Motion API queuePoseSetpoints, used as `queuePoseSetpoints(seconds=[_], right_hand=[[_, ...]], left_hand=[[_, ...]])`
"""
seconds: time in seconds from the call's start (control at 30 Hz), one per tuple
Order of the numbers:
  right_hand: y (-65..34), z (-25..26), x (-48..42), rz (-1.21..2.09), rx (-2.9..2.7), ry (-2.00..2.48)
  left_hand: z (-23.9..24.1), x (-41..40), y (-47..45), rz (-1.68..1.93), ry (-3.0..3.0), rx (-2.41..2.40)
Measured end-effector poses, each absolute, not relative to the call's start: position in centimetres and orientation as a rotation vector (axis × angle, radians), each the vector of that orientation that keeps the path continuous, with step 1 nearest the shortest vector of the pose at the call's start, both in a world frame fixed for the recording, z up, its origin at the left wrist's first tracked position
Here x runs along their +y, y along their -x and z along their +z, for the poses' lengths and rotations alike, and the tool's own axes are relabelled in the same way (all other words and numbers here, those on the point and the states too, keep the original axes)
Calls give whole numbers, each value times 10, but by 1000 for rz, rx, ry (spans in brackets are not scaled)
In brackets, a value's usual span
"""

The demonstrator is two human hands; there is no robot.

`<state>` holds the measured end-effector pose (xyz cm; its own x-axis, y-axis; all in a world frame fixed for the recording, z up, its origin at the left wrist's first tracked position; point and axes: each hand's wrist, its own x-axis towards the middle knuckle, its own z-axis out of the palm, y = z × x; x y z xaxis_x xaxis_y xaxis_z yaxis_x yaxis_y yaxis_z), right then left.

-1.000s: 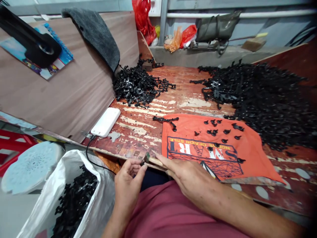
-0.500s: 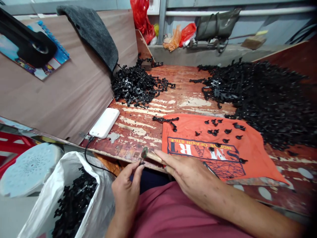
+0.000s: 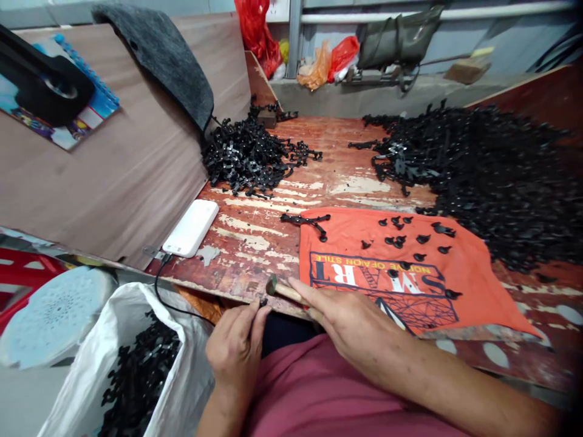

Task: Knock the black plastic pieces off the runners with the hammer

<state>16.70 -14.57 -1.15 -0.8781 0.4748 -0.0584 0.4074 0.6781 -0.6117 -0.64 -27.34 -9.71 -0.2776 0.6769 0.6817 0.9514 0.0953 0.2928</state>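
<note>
My left hand (image 3: 239, 334) is closed at the front edge of the bench, with a small black part (image 3: 263, 301) pinched between thumb and fingers. Just to its right, my right hand (image 3: 339, 312) is wrapped round a wooden-handled tool (image 3: 288, 292). The tool's dark, greenish end points left and sits slightly above the black part, apart from it. What kind of tool it is cannot be made out. Beyond my right hand an orange cloth (image 3: 364, 227) with printed letters lies on the bench, with several small black pieces (image 3: 422, 239) scattered over it.
A large heap of black parts (image 3: 492, 176) covers the right of the bench, a smaller heap (image 3: 246, 155) the back left. A white power bank (image 3: 191, 229) with a cable lies near the left edge. Below stands a white sack (image 3: 182, 364) of black parts beside a blue stool (image 3: 59, 315).
The tool's end has tilted and shifted a little to the right. My left hand still pinches the black part, slightly further right. The whole view has moved slightly.
</note>
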Motion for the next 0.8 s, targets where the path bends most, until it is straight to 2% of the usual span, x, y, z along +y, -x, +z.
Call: queuePoseSetpoints(seconds=[0.17, 0.3, 0.53, 0.8], right_hand=[[-167, -4, -146, 1013, -2692, 615], [-165, -11, -145, 974, -2796, 706], [-169, -5, -137, 1123, -2700, 682], [-166, -12, -147, 1081, -2758, 699]], left_hand=[[-97, -274, 6, -1009, 1605, -2040], [-98, -275, 6, -1021, 1582, -2084], [-96, -278, 0, -1378, 1279, -2531], [-102, -279, -4, -1689, 1187, -2640]])
